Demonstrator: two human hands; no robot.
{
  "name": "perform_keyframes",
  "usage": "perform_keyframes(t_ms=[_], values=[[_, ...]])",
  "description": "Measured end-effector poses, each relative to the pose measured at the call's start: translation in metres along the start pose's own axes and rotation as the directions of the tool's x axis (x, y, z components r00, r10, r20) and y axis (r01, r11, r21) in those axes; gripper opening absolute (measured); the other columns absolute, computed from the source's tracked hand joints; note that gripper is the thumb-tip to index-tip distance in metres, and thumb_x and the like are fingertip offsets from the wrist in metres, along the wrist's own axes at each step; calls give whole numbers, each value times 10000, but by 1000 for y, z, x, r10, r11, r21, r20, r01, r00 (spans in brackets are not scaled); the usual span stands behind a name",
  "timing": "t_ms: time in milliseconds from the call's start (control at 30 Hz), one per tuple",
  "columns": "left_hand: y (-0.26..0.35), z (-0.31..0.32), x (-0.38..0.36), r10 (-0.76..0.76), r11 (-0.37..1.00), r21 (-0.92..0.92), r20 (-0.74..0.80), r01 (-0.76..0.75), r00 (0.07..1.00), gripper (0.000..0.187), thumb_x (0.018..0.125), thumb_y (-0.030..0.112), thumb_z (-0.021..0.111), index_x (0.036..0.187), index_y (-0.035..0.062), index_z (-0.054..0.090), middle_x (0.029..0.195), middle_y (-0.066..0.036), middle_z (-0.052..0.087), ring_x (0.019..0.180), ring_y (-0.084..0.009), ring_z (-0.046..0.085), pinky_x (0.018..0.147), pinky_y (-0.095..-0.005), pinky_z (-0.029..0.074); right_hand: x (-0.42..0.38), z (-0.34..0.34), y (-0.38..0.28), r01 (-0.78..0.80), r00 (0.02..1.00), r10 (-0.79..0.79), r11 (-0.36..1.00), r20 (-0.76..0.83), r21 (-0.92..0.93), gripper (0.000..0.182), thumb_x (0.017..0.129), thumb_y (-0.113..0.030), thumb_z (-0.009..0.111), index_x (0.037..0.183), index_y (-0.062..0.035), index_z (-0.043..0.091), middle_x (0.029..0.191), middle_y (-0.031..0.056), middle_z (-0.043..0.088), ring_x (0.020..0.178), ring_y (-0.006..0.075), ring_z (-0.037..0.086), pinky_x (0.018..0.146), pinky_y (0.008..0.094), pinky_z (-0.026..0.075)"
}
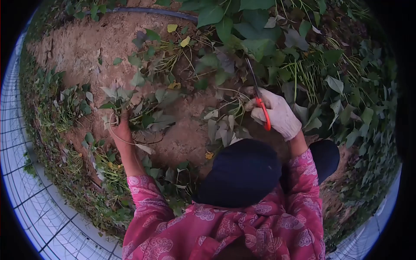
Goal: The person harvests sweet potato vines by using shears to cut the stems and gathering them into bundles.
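On the left, my left hand (121, 127), bare, is closed around leafy vine stems (116, 93). Leaves fan out above the fist, and one long stem trails down across the wrist. My right hand (279, 113) wears a white glove and grips scissors (263, 115) with red handles, their dark blades pointing up toward the dense foliage. Thin cut-looking stems (236, 104) lie right at the gloved fingertips, with limp grey-green leaves (223, 128) hanging below them. Part of the gloved fingers is hidden behind the scissor handle.
Brown soil (82, 47) shows at the upper left and between the hands. Thick green vines (320, 78) cover the right side. A dark hose (151, 11) crosses the top. My dark-clad knee (242, 173) juts in at lower centre. Wire mesh over pale sheeting (30, 190) borders the left edge.
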State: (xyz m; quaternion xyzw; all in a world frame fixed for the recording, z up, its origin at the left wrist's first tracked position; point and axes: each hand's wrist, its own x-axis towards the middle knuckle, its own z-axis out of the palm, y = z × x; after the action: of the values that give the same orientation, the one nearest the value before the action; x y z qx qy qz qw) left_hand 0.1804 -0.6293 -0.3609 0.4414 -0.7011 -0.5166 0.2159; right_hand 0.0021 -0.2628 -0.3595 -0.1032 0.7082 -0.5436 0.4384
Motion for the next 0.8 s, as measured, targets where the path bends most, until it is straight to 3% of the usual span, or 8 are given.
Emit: perform_keyframes(t_ms=[100, 200, 300, 400, 500, 567, 633, 800], values=[[-13, -27, 9, 51, 986, 157, -19, -47, 999, 326, 893, 175, 631, 1149, -21, 590, 1110, -114, 618, 967, -193, 580, 872, -312, 434, -14, -11, -2, 123, 988, -144, 957, -61, -261, 487, 745, -74, 592, 1224, -7, 536, 860, 41, 653, 775, 98, 573, 746, 246, 471], [-24, -52, 17, 247, 795, 557, 65, -240, 967, 337, 905, 189, 613, 1159, -25, 554, 1166, -135, 537, 1031, -222, 524, 917, -334, 395, -54, -26, -46, 74, 984, -37, 975, -173, 211, 561, 714, -143, 667, 1210, 71, 515, 843, 102, 672, 814, 158, 637, 781, 272, 491], [9, -32, 8, 302, 886, 353, 51, -300, 952, 293, 929, 191, 574, 1129, -21, 544, 1106, -119, 565, 967, -206, 543, 861, -322, 423, -91, -59, -42, 306, 950, -224, 808, -218, 504, 788, 675, -246, 808, 1228, 136, 395, 765, 157, 648, 803, 254, 651, 725, 318, 531], [35, -17, 5, 187, 975, 98, 100, -197, 977, 252, 952, 206, 536, 1108, 10, 562, 948, -56, 614, 846, -144, 577, 745, -286, 472, -96, -90, -50, 410, 799, -283, 902, -530, 136, 759, 750, -229, 746, 1291, 134, 357, 761, 81, 605, 825, 235, 638, 767, 338, 526], [52, 15, -3, 72, 995, -78, 216, -56, 974, 368, 880, 180, 631, 1174, 1, 503, 787, -63, 583, 647, -168, 579, 561, -293, 469, -82, -96, -60, -117, 823, 37, 987, -567, -106, 580, 817, -199, 610, 1303, 54, 421, 771, 77, 587, 713, 160, 591, 683, 326, 484], [70, 28, -4, 128, 988, -141, 514, -64, 848, 491, 825, 216, 696, 1211, 6, 476, 775, -78, 582, 610, -158, 566, 538, -288, 467, -66, -89, -21, -227, 893, -151, 661, -423, -716, 345, 780, -181, 568, 1094, -40, 562, 763, 219, 561, 635, 349, 589, 599, 395, 454], [113, 61, -17, 129, 990, -129, 670, -56, 731, 586, 727, 208, 747, 1196, -20, 479, 733, -60, 580, 605, -148, 568, 539, -264, 467, -62, -72, -12, -153, 981, 174, 431, -85, -889, 248, 802, -276, 529, 927, -66, 573, 737, 195, 610, 723, 393, 605, 647, 446, 478], [134, 134, -26, -32, 998, 9, 938, 68, 344, 426, 722, 98, 709, 1090, -31, 537, 837, -90, 625, 734, -174, 613, 652, -278, 496, -83, -86, -35, -126, 983, 179, 524, -35, -842, 268, 802, -297, 552, 971, -92, 590, 740, 163, 625, 725, 381, 614, 645, 435, 486]])
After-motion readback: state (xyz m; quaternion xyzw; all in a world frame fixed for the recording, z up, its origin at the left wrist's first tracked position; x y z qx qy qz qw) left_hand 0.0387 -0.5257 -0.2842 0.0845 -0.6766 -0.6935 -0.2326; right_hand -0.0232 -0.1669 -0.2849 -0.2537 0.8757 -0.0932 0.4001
